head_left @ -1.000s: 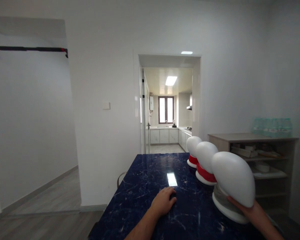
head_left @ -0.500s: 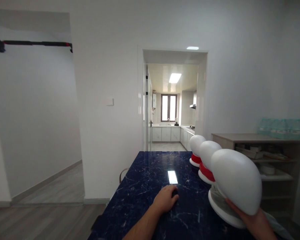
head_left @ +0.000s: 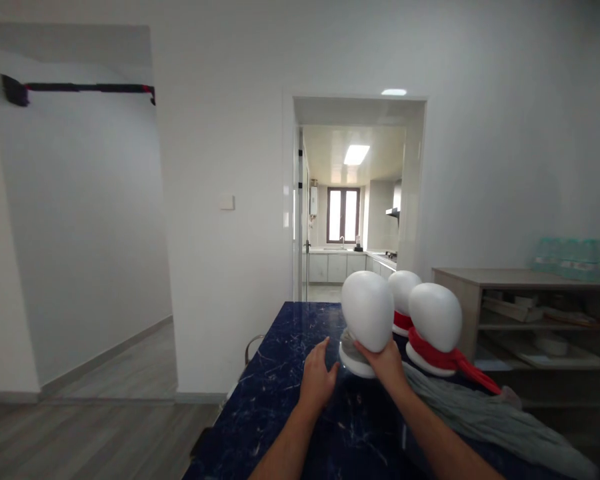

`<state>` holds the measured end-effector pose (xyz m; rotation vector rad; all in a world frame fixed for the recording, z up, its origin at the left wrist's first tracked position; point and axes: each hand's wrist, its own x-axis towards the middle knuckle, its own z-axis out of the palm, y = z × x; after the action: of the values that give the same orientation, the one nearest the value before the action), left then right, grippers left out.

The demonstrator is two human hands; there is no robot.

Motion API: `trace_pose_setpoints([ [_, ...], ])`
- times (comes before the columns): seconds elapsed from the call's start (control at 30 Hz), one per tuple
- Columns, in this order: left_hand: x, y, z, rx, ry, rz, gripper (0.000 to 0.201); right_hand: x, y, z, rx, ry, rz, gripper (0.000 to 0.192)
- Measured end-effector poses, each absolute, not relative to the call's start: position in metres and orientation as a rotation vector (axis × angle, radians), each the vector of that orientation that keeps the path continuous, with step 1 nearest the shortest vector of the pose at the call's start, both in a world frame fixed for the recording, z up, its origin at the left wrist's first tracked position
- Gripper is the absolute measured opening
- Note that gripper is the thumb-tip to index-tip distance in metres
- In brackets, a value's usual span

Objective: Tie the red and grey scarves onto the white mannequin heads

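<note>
Clearly, the right hand [head_left: 387, 367] is gripping the left head [head_left: 367, 308] at its grey-wrapped neck [head_left: 349, 345], at the table [head_left: 263, 403]; the left hand [head_left: 320, 377] is reaching beside, fingers apart. The head is looking light, stiff, perhaps slippery, so the narrow neck is offering the safest hold.

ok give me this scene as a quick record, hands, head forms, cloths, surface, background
left hand: open, beside the nearest head form, apparently not holding anything
right hand: at the neck of the nearest white head form
other head forms: two, with red cloth around their necks
gray cloth: trails beyond the right forearm
surface: dark blue marbled table
background: shelf unit, bottles, kitchen doorway
</note>
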<state>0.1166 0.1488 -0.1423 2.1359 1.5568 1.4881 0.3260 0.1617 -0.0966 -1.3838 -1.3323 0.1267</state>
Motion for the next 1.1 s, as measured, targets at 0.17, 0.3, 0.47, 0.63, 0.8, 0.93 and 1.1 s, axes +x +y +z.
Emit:
trace_pose_setpoints([
  [0.17,0.106,0.161,-0.145,2.149,1.763,1.369,0.082,0.269,0.193,-0.098,-1.534,-1.382,0.085,0.088],
  [0.3,0.105,0.170,-0.153,2.092,1.862,1.254,0.082,0.249,0.206,-0.107,-1.566,-1.394,0.111,0.085],
  [0.47,0.106,0.170,-0.158,2.071,1.798,1.067,0.082,0.250,0.218,-0.129,-1.553,-1.432,0.240,0.087],
  [0.63,0.106,0.167,-0.158,2.040,1.734,1.140,0.075,0.273,0.223,-0.141,-1.327,-1.522,0.372,0.066],
  [0.8,0.105,0.163,-0.153,2.081,1.732,1.111,0.047,0.307,0.215,-0.143,-1.335,-1.597,0.396,0.052],
  [0.93,0.103,0.159,-0.144,2.151,1.650,1.072,0.036,0.319,0.207,-0.142,-1.337,-1.652,0.412,0.040],
  [1.1,0.100,0.159,-0.143,2.146,1.561,1.015,0.046,0.319,0.203,-0.138,-1.308,-1.661,0.450,0.022],
])
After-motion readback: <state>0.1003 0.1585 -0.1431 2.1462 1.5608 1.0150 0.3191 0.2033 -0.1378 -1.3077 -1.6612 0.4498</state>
